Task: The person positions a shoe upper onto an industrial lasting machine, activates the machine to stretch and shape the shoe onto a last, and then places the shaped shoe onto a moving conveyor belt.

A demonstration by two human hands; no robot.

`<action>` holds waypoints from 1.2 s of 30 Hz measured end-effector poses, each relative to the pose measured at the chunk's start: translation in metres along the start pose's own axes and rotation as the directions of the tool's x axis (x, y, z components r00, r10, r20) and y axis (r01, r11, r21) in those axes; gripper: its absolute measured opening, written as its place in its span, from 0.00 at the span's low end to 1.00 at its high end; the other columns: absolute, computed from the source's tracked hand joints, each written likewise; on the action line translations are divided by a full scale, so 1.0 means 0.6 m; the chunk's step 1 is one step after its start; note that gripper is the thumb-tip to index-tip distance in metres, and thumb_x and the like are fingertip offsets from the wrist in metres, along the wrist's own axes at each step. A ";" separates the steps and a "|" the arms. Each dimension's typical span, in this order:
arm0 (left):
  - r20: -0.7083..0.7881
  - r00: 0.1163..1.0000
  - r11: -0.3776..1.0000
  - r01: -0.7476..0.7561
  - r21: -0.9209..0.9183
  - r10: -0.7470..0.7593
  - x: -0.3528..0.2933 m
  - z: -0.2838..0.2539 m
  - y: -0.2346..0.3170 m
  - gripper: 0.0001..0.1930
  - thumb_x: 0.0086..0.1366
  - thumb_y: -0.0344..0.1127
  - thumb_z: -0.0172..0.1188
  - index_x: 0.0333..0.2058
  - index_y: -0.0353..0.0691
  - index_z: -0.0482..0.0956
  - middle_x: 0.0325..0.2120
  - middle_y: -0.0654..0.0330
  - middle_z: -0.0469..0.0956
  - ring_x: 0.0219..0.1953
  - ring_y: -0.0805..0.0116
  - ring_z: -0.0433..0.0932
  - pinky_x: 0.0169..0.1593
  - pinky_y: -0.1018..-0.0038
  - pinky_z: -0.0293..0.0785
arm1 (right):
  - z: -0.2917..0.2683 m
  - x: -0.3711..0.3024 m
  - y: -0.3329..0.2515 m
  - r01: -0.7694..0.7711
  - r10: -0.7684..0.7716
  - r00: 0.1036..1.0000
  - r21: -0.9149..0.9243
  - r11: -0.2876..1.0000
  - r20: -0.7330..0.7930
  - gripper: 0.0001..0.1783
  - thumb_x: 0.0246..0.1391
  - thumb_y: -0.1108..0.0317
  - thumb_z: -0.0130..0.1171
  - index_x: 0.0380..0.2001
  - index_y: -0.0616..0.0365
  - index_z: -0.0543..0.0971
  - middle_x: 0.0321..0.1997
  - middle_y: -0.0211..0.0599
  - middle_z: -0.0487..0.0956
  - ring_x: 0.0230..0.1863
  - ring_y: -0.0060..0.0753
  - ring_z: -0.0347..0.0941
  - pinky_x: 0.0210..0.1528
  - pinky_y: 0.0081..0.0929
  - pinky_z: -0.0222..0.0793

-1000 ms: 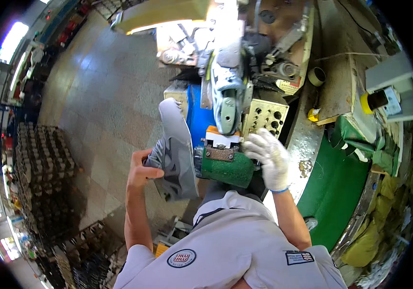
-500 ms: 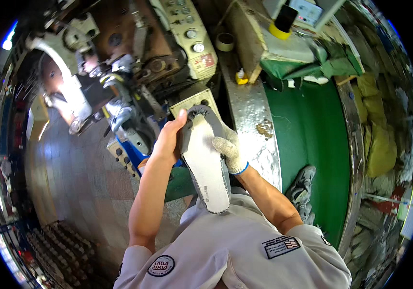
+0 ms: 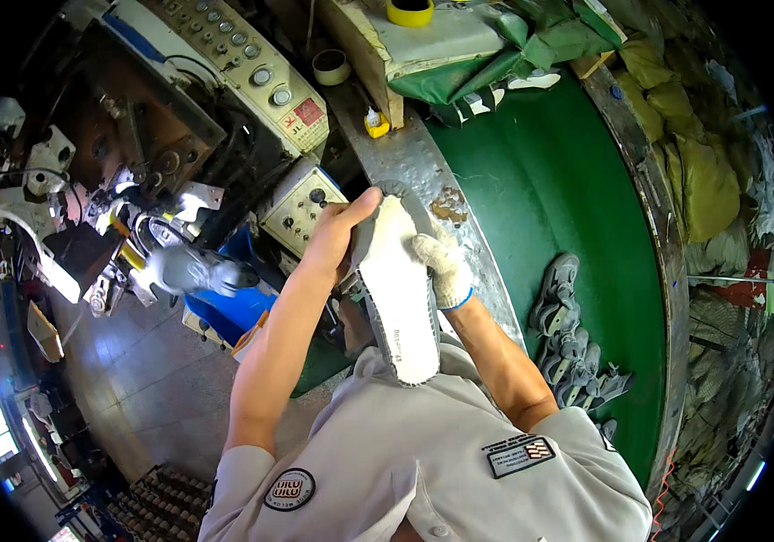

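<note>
A grey shoe upper (image 3: 402, 303) is held in front of my body, its pale stitched underside facing up and its toe end pointing away from me. My bare left hand (image 3: 337, 237) grips it near the toe on the left, thumb along the edge. On the opposite side, my right hand (image 3: 445, 266) in a cream knitted glove with a blue cuff holds it, thumb lying on the underside. The other fingers of both hands are mostly hidden beneath the shoe.
Left stands a machine with another grey shoe (image 3: 192, 268), a knobbed control panel (image 3: 256, 72) and a blue bin (image 3: 233, 294). On the right, a green belt (image 3: 576, 190) carries several grey shoes (image 3: 560, 298). A metal ledge (image 3: 423, 163) with a small yellow bottle (image 3: 376, 124) lies between.
My view has swung to the right, bringing more shoes on the green belt into sight. Both hands still hold the shoe upper, with its underside still up.
</note>
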State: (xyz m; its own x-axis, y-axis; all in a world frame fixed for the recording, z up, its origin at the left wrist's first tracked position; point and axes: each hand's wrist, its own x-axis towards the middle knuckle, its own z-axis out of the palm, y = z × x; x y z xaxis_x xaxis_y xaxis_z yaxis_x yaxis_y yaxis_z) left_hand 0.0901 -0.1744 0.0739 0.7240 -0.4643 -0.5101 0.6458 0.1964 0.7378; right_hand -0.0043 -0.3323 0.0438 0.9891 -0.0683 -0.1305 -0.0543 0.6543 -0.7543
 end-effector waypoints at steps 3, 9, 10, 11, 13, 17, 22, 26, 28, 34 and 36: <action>0.273 0.961 0.960 0.036 -0.279 0.044 0.000 0.013 -0.047 0.39 0.65 0.54 0.64 0.63 0.27 0.67 0.57 0.51 0.75 0.59 0.61 0.74 0.63 0.68 0.66 | -0.066 -0.004 0.018 -0.032 0.037 0.999 0.172 0.985 -0.028 0.40 0.53 0.54 0.66 0.64 0.66 0.68 0.56 0.42 0.79 0.53 0.36 0.78 0.57 0.31 0.74; 0.162 0.984 0.993 -0.052 -0.109 0.070 0.037 0.062 -0.120 0.30 0.61 0.37 0.63 0.59 0.25 0.70 0.48 0.49 0.79 0.50 0.60 0.79 0.56 0.68 0.72 | -0.140 -0.006 0.024 -0.007 0.053 0.983 0.253 0.967 -0.176 0.31 0.60 0.60 0.59 0.63 0.63 0.70 0.55 0.40 0.79 0.52 0.32 0.78 0.56 0.29 0.74; 0.143 0.989 0.991 -0.023 -0.131 0.042 0.047 0.070 -0.126 0.28 0.58 0.32 0.61 0.57 0.25 0.72 0.45 0.49 0.80 0.47 0.58 0.80 0.55 0.66 0.74 | -0.146 -0.009 0.013 0.010 0.026 0.983 0.189 0.982 -0.184 0.32 0.60 0.60 0.59 0.64 0.63 0.69 0.57 0.39 0.79 0.53 0.32 0.77 0.57 0.29 0.73; 0.128 0.992 0.988 0.006 -0.155 0.014 0.056 0.084 -0.132 0.28 0.57 0.31 0.61 0.57 0.25 0.72 0.45 0.48 0.80 0.47 0.57 0.80 0.55 0.65 0.74 | -0.158 -0.012 -0.002 0.035 -0.012 0.981 0.117 0.992 -0.193 0.33 0.60 0.60 0.59 0.65 0.63 0.68 0.58 0.39 0.78 0.54 0.31 0.76 0.58 0.28 0.72; 0.113 0.993 0.980 0.050 -0.195 -0.028 0.074 0.101 -0.143 0.29 0.55 0.30 0.61 0.56 0.24 0.72 0.46 0.47 0.80 0.48 0.56 0.80 0.56 0.64 0.74 | -0.187 -0.017 -0.019 0.056 -0.062 0.978 -0.040 0.998 -0.198 0.39 0.59 0.61 0.61 0.70 0.65 0.62 0.65 0.39 0.73 0.63 0.29 0.69 0.65 0.27 0.63; 0.191 0.980 0.997 0.046 0.058 -0.056 0.110 0.104 -0.177 0.29 0.59 0.32 0.61 0.58 0.23 0.70 0.49 0.49 0.80 0.51 0.56 0.79 0.61 0.62 0.72 | -0.233 -0.020 -0.048 0.040 -0.073 0.972 -0.146 0.988 -0.226 0.45 0.54 0.59 0.67 0.70 0.66 0.62 0.66 0.41 0.72 0.64 0.31 0.68 0.66 0.28 0.62; -0.079 0.995 0.939 -0.023 0.344 0.053 0.055 0.057 -0.184 0.23 0.67 0.37 0.65 0.53 0.25 0.77 0.45 0.50 0.83 0.46 0.62 0.83 0.50 0.71 0.79 | -0.425 -0.034 -0.124 -0.250 -0.032 0.894 -0.559 0.790 -0.446 0.49 0.48 0.43 0.71 0.66 0.64 0.69 0.58 0.49 0.80 0.57 0.38 0.76 0.62 0.33 0.68; -0.302 0.858 0.843 -0.237 0.483 0.415 -0.043 -0.101 -0.148 0.17 0.68 0.36 0.64 0.49 0.27 0.80 0.40 0.52 0.84 0.43 0.64 0.84 0.47 0.71 0.79 | -0.576 -0.052 -0.130 -0.722 -0.109 0.689 -0.669 -0.176 -0.716 0.55 0.47 0.29 0.63 0.63 0.66 0.64 0.48 0.60 0.82 0.52 0.56 0.80 0.55 0.42 0.74; -0.445 0.700 0.784 -0.269 0.560 0.558 -0.114 -0.173 -0.117 0.15 0.68 0.35 0.63 0.46 0.29 0.82 0.38 0.55 0.84 0.41 0.66 0.83 0.46 0.72 0.78 | -0.588 -0.068 -0.076 -0.689 -0.023 0.655 -0.584 -0.429 -0.756 0.48 0.51 0.40 0.66 0.65 0.62 0.63 0.56 0.56 0.79 0.57 0.59 0.77 0.58 0.53 0.70; -0.668 0.225 0.705 -0.202 0.680 0.709 -0.281 -0.384 -0.109 0.13 0.67 0.33 0.63 0.43 0.29 0.83 0.36 0.57 0.85 0.39 0.71 0.81 0.46 0.74 0.75 | -0.553 -0.143 0.037 -0.657 -0.026 0.640 -0.529 -0.537 -0.768 0.50 0.56 0.46 0.60 0.74 0.54 0.50 0.71 0.67 0.60 0.64 0.63 0.70 0.63 0.47 0.70; -0.732 0.228 0.760 -0.061 0.647 0.642 -0.288 -0.483 -0.177 0.13 0.65 0.33 0.63 0.44 0.29 0.83 0.37 0.56 0.85 0.40 0.69 0.81 0.48 0.72 0.75 | -0.528 -0.130 0.036 -0.631 -0.105 0.594 -0.381 -0.676 -0.798 0.43 0.53 0.46 0.62 0.68 0.54 0.64 0.67 0.56 0.67 0.66 0.58 0.68 0.61 0.50 0.71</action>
State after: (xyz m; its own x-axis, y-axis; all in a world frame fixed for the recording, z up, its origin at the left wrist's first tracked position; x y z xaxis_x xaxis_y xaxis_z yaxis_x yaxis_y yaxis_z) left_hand -0.0330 0.1351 -0.0443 0.7567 0.6529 0.0336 0.2900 -0.3812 0.8778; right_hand -0.1257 -0.5516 -0.1662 0.4839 -0.7099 -0.5118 -0.6391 -0.6861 0.3474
